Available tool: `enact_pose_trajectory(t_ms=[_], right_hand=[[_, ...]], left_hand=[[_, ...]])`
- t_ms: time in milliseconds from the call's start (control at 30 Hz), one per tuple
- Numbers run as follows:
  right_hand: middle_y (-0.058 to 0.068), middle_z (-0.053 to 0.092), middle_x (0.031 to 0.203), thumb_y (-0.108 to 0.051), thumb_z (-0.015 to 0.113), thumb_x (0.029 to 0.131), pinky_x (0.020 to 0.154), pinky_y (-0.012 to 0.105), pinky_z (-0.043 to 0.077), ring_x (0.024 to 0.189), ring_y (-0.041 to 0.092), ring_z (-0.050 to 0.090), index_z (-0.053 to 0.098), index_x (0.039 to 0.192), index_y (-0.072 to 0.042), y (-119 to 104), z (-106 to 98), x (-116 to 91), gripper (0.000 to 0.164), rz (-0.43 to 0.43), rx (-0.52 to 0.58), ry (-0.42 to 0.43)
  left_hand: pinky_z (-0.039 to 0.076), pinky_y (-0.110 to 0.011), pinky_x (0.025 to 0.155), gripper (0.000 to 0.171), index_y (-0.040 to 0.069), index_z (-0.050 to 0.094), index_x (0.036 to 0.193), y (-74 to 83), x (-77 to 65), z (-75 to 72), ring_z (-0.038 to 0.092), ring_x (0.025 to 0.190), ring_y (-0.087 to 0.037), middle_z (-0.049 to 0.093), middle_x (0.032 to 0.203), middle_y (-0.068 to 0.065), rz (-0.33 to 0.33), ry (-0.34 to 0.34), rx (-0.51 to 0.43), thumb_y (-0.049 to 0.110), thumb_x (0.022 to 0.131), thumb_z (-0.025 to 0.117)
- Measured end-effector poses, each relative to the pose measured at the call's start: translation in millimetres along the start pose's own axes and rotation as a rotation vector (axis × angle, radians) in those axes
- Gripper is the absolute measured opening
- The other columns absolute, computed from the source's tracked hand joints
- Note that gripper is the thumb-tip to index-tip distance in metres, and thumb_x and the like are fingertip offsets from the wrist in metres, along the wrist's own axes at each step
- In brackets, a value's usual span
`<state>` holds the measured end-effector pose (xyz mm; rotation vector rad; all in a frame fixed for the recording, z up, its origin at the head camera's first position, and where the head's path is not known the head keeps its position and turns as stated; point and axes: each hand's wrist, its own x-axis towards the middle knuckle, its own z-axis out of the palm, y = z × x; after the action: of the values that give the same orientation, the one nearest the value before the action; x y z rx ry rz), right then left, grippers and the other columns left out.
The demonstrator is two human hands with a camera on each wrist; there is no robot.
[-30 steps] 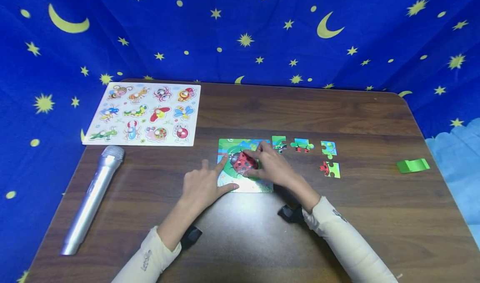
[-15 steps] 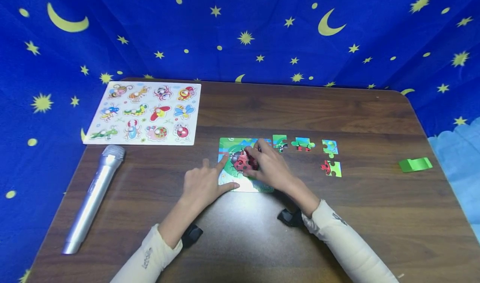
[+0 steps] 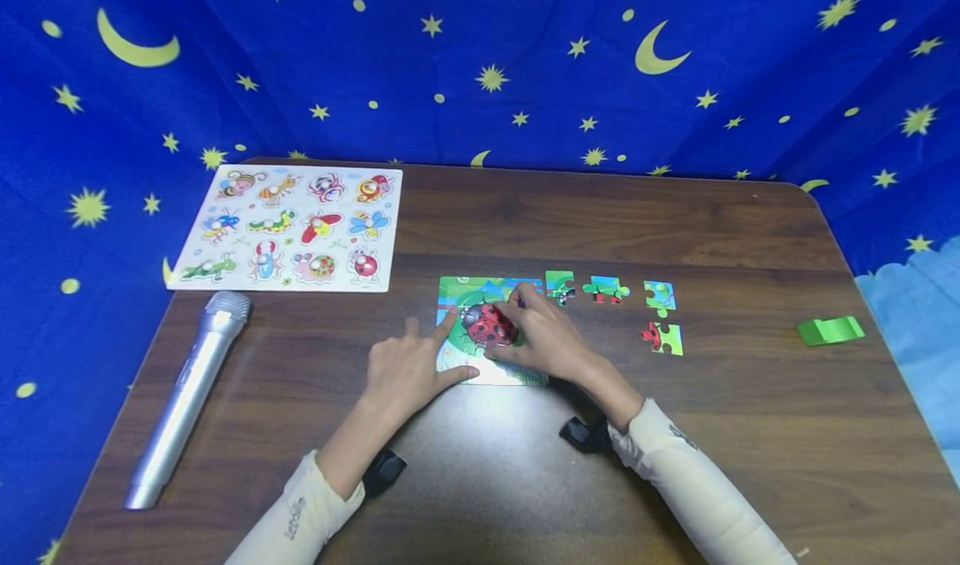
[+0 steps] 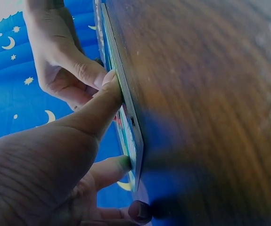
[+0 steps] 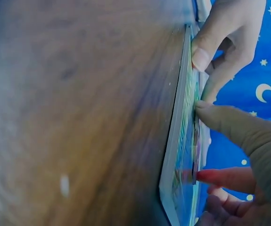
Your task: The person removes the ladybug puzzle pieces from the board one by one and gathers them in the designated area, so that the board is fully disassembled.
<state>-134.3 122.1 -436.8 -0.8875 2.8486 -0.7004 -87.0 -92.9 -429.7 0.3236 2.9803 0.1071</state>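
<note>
While flat on the puzzle board (image 3: pixel 487 372) at mid-bench (image 3: pixel 525 482), ladybird piece (image 3: pixel 489 325) pinched by right hand (image 3: pixel 551 340) between thumb and curled fingers. Left hand (image 3: pixel 408 369) beside it, fingers straight, pressing the board's left edge. Loose pieces (image 3: pixel 663 337) near, to the right. Further out: insect board (image 3: pixel 288 227), silver microphone (image 3: pixel 183 386), green block (image 3: pixel 828 330).

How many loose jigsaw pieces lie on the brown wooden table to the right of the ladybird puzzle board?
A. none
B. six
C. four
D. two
C: four loose jigsaw pieces lie there on the brown wooden table, three in a row and one nearer the person, right of the ladybird puzzle board.
</note>
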Motion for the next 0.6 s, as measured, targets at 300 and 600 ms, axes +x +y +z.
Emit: enact_pose_trajectory(t_ms=[300, 600], right_hand=[[0.007, 0.048, 0.106, -0.040, 0.086, 0.073, 0.056, 0.023, 0.038, 0.074, 0.013, 0.044, 0.065, 0.130, -0.005, 6, -8, -5, 0.070, 0.013, -0.007, -0.026], [0.004, 0.043, 0.101, -0.039, 0.086, 0.074, 0.054, 0.023, 0.031, 0.075, 0.013, 0.039, 0.065, 0.131, -0.005, 24, -23, -28, 0.070, 0.018, -0.001, -0.018]], left_hand=[[0.033, -0.031, 0.042, 0.092, 0.030, 0.042, 0.151, 0.1, 0.0, 0.6, 0.041, 0.046, -0.018, 0.064, 0.116, -0.027, 0.005, 0.000, -0.024, 0.081, 0.077, 0.058], [0.030, -0.031, 0.041, 0.091, 0.028, 0.044, 0.150, -0.1, 1.8, 2.3, 0.040, 0.044, -0.017, 0.061, 0.125, -0.031, 0.008, 0.001, -0.049, 0.079, 0.077, 0.061]])
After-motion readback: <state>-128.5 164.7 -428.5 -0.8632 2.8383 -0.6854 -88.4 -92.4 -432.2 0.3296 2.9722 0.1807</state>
